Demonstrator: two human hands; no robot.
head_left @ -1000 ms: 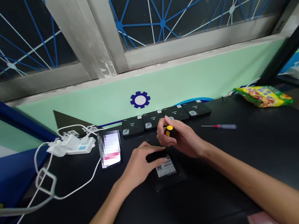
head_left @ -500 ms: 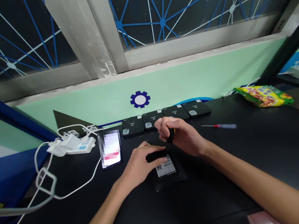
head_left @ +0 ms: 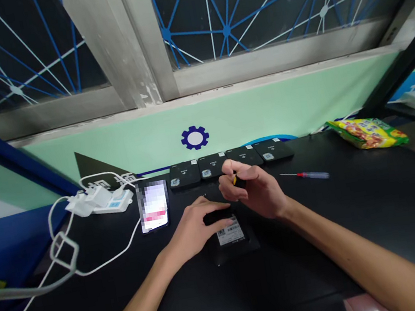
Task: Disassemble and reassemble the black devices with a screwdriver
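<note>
A black device (head_left: 234, 249) with a white printed label (head_left: 230, 232) lies on the black table in front of me. My left hand (head_left: 202, 221) rests on its left and upper part, thumb and fingers spread over it. Just above and to the right of the device, my right hand (head_left: 253, 186) is raised with its fingers curled round a small black and yellow object (head_left: 237, 180), mostly hidden by the fingers.
Several black boxes (head_left: 184, 174) stand in a row along the wall. A lit phone (head_left: 154, 206) and a white power strip (head_left: 117, 201) with cables are at the left. Rightward lie a screwdriver (head_left: 313, 175) and a yellow-green snack bag (head_left: 369, 134).
My right hand has turned and its fingers have shifted round the small black and yellow object, which shows at a different angle. My left hand and the device have stayed in place.
</note>
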